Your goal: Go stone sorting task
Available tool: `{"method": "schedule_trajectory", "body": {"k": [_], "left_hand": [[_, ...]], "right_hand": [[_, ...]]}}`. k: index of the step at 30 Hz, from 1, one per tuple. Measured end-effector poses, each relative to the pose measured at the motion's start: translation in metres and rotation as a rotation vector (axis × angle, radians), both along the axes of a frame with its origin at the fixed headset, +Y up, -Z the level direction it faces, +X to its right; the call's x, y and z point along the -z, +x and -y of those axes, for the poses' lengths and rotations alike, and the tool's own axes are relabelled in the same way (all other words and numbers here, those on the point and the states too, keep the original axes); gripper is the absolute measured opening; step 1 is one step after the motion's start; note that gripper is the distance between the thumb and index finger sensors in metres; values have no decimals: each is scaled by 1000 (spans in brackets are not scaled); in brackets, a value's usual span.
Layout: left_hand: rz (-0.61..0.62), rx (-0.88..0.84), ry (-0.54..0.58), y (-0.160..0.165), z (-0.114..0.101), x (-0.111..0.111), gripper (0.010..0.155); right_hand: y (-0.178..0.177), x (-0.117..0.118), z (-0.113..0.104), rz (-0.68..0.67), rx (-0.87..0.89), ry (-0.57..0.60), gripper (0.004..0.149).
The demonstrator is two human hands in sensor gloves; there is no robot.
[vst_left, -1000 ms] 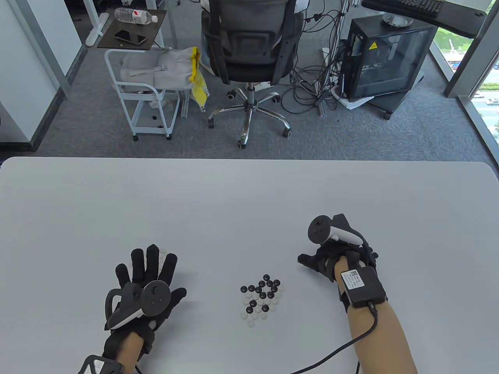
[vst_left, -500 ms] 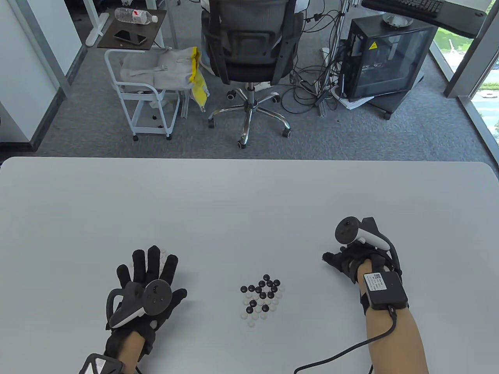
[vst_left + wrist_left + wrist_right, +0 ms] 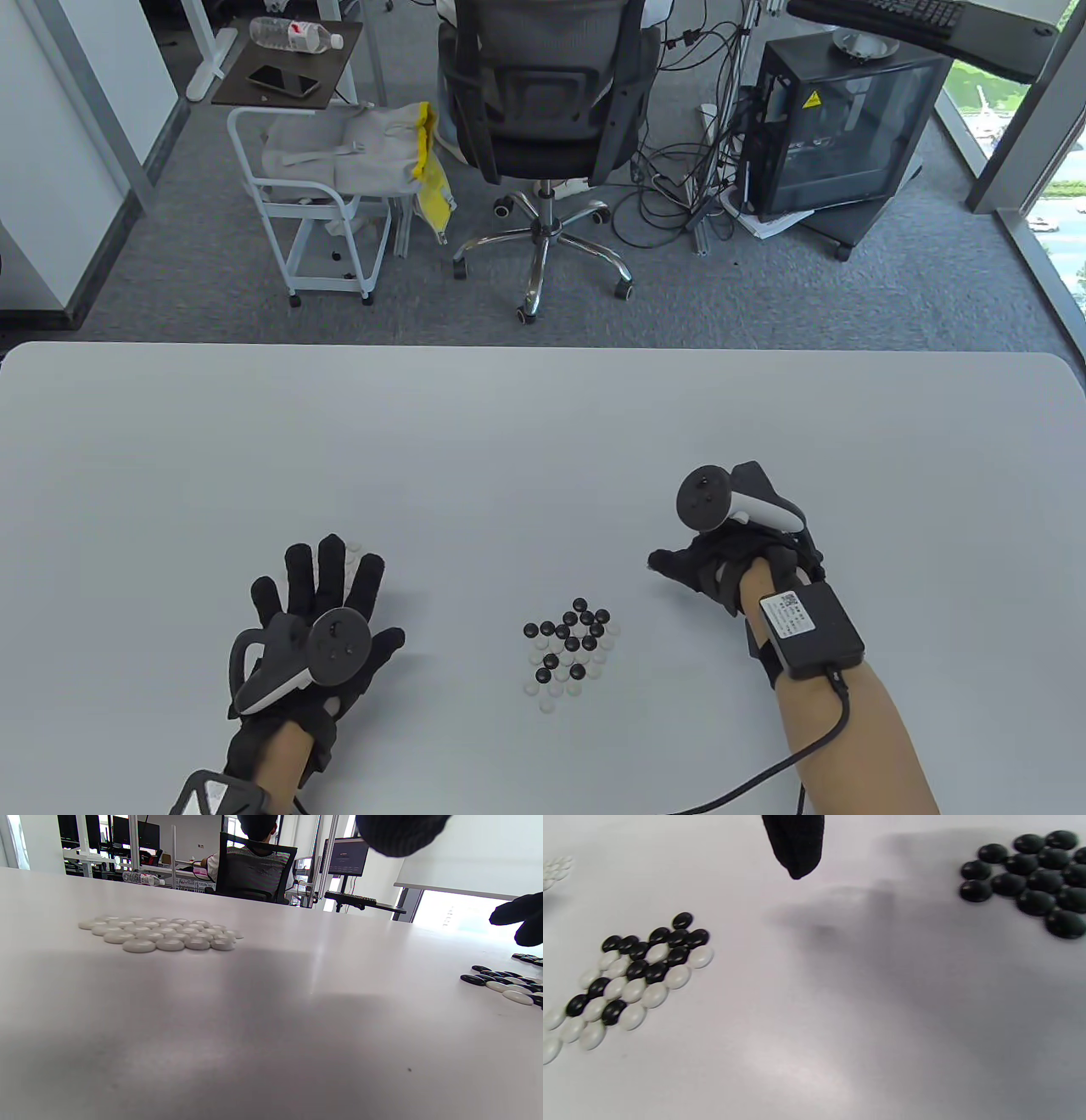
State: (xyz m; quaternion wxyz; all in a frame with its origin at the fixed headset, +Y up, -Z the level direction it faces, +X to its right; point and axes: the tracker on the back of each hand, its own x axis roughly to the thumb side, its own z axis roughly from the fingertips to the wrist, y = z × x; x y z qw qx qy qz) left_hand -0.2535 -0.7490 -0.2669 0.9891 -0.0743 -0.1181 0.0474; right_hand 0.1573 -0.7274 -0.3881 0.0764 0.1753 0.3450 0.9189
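A mixed pile of black and white Go stones [image 3: 568,649] lies on the white table [image 3: 543,441] between my hands. My left hand [image 3: 318,590] lies flat to the pile's left with fingers spread, holding nothing. A group of white stones [image 3: 161,933] sits just beyond its fingers, partly showing as white stones [image 3: 352,552] in the table view. My right hand [image 3: 696,569] hovers up and to the right of the pile, with nothing seen in it. One of its fingertips [image 3: 797,849] hangs over bare table. A separate group of black stones [image 3: 1031,874] lies to the right, hidden under that hand from above.
The mixed pile [image 3: 636,976] is tight, black and white stones touching. Past the table's far edge stand an office chair [image 3: 543,102], a white cart [image 3: 322,187] and a black computer case [image 3: 840,127]. A cable [image 3: 764,764] trails from my right wrist.
My right hand went out to the right half a second ago and has come back left, close to the mixed pile. My left hand and the stones have stayed still.
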Motion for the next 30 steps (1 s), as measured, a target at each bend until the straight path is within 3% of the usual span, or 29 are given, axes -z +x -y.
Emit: {"method": "schedule_trajectory", "body": {"k": [8, 15, 21, 30], "left_hand": [[2, -4, 6, -1, 0, 1, 83], [-9, -25, 7, -5, -1, 1, 83], [-14, -40, 0, -8, 0, 2, 83], [-26, -47, -26, -11, 4, 4, 82]], "right_hand": [[-57, -16, 11, -184, 61, -35, 65], [-73, -16, 32, -206, 82, -83, 67], [-59, -6, 39, -134, 98, -80, 65], [10, 3, 30, 34, -16, -62, 63]]}}
